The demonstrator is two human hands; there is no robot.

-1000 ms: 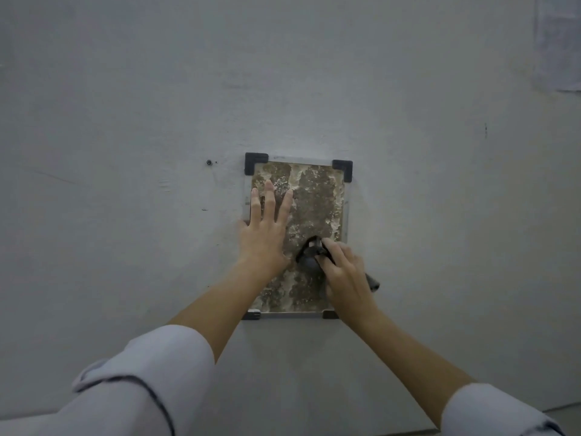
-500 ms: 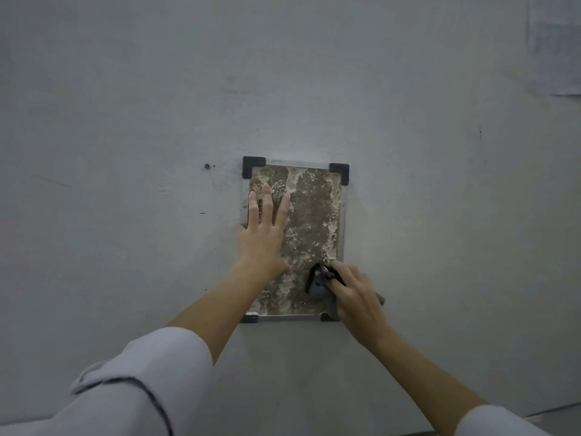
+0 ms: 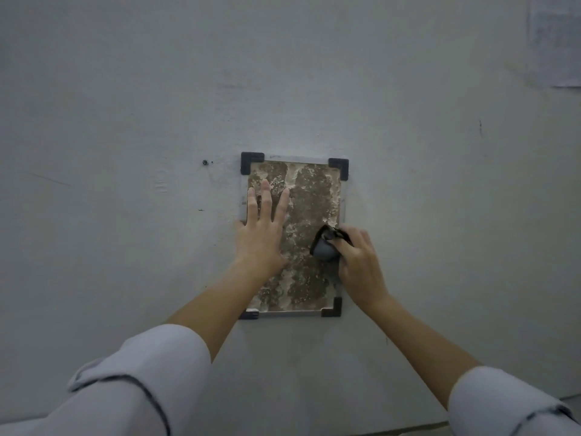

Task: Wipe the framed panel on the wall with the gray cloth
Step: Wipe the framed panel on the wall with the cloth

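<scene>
A framed panel (image 3: pixel 314 196) with a mottled brown and cream face and black corner brackets hangs on the grey wall. My left hand (image 3: pixel 262 234) lies flat on the panel's left half, fingers spread and pointing up, holding nothing. My right hand (image 3: pixel 358 262) is at the panel's right edge, about mid-height, closed around a bunched gray cloth (image 3: pixel 323 250) that presses against the panel's surface. Part of the cloth is hidden inside my fist.
The wall (image 3: pixel 125 121) around the panel is plain grey, with a small dark hole (image 3: pixel 205 162) to the left of the frame. A pale sheet of paper (image 3: pixel 556 42) is stuck at the top right corner. The floor edge shows at the bottom right.
My right hand with the cloth went down to the panel's lower right corner, then came back up along the right side. My left hand has stayed flat in place.
</scene>
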